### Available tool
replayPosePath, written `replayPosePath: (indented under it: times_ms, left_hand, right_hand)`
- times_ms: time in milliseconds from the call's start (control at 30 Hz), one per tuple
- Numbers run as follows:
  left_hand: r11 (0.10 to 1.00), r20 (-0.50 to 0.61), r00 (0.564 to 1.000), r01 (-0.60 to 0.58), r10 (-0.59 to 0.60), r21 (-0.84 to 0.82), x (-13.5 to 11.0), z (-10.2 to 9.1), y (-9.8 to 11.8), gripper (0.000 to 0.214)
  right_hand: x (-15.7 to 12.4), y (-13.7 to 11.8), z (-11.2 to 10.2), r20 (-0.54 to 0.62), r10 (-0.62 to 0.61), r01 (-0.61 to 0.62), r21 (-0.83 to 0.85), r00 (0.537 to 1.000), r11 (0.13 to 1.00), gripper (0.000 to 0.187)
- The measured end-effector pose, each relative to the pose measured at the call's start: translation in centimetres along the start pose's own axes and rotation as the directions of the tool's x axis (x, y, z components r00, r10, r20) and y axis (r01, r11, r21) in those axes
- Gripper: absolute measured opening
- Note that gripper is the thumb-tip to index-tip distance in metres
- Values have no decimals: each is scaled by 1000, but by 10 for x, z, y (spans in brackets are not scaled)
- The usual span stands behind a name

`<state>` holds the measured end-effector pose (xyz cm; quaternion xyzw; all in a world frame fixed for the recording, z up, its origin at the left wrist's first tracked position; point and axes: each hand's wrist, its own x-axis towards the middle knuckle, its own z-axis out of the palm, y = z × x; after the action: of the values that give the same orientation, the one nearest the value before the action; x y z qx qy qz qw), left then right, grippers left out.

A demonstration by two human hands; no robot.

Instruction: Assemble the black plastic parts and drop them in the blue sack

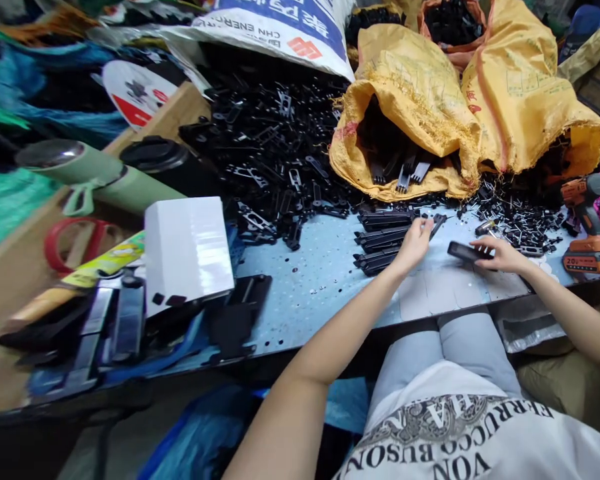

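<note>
My left hand [414, 244] reaches across the pale blue worktable [310, 287] and rests its curled fingers on a row of long black plastic strips [385, 239], pinching the end of one. My right hand [503, 255] lies further right with its fingers closed over a short black plastic piece [464, 251] pressed on the tabletop. A scatter of small dark screws and clips [515, 217] lies just beyond the right hand.
A big heap of black plastic parts [275, 153] fills the table's back. Yellow woven sacks [420, 113] with more parts stand behind the hands. An orange cordless drill [587, 227] stands at the right edge. A white box [187, 250], green flask [100, 180] and tape roll [75, 243] sit left.
</note>
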<state>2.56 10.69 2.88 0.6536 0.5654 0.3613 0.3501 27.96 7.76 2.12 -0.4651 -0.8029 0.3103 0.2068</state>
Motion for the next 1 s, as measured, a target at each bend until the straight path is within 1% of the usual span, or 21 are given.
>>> replayPosePath:
  times_ms: [67, 100, 167, 200, 233, 300, 367, 400, 433, 467, 533, 567, 633, 667, 700, 733, 767, 800, 833, 900, 1000]
  left_hand:
    - [990, 101, 990, 108, -98, -90, -33, -4, -8, 32]
    - [982, 151, 981, 145, -126, -118, -48, -4, -12, 34]
    - [964, 188, 968, 199, -166, -175, -71, -4, -19, 33]
    - [955, 174, 968, 216, -182, -203, -79, -3, -22, 32]
    - [948, 146, 970, 225, -195, -226, -85, -1, -24, 31]
    - [944, 79, 976, 217, -204, -249, -92, 2, -28, 30]
    - [948, 25, 981, 194, -194, -254, -94, 6, -30, 32]
    - [951, 1, 983, 179, -185, -252, -95, 8, -30, 33]
    - [956, -21, 985, 162, -173, -246, -96, 9, -30, 35]
    - [961, -39, 986, 147, -160, -236, -96, 9, -30, 37]
    - [968, -70, 988, 121, -140, -222, -99, 9, -29, 38]
    - [969, -84, 988, 108, -129, -223, -100, 8, -27, 39]
    - [967, -91, 991, 78, -103, -242, -102, 6, -23, 42]
    - [965, -84, 993, 61, -85, -255, -103, 5, -20, 44]
    - [964, -74, 995, 41, -62, -263, -104, 4, -17, 46]
    - [965, -70, 997, 14, -33, -261, -104, 4, -13, 46]
    - [970, -80, 997, -22, 3, -244, -104, 4, -10, 45]
    - [975, -103, 994, -68, 47, -211, -103, 3, -7, 43]
    - [979, -130, 987, -119, 98, -167, -103, 3, -4, 41]
    - [975, -153, 968, -210, 197, -76, -102, 1, 0, 38]
    - [961, -110, 956, -274, 271, -18, -102, -2, 3, 37]
  right_hand:
    - [-14, -6, 10, 145, -45, 75, -215, 988, 974, 49]
    - [-16, -10, 14, 199, -73, 129, -286, 977, 950, 48]
    - [-13, -18, 21, 253, -137, 227, -372, 958, 900, 42]
    - [-9, -23, 24, 243, -150, 241, -407, 958, 881, 40]
    - [-3, -27, 27, 196, -134, 210, -449, 972, 869, 37]
    - [8, -34, 37, 17, -14, 21, -531, 1000, 847, 37]
    - [21, -39, 50, -113, 106, -152, -566, 988, 810, 55]
    - [28, -40, 58, -131, 132, -183, -573, 983, 799, 62]
    - [34, -42, 65, -121, 131, -177, -574, 984, 800, 64]
    - [39, -43, 71, -95, 113, -147, -564, 989, 813, 61]
    - [46, -47, 79, -62, 61, -84, -481, 996, 872, 51]
    - [47, -50, 81, -71, 45, -70, -396, 996, 916, 48]
    - [42, -57, 80, -97, 50, -61, -116, 994, 991, 46]
    - [38, -62, 78, -93, 70, -65, 62, 993, 996, 47]
    - [32, -66, 76, -75, 95, -75, 237, 993, 969, 49]
    - [26, -70, 73, -47, 116, -89, 387, 992, 918, 52]
    - [21, -74, 71, -20, 131, -104, 497, 991, 862, 55]
    - [17, -77, 69, -6, 140, -112, 564, 990, 818, 57]
    - [13, -79, 68, -7, 140, -108, 594, 990, 797, 59]
    - [9, -81, 66, -25, 124, -86, 589, 992, 804, 61]
    - [6, -80, 64, -31, 126, -86, 570, 992, 817, 60]
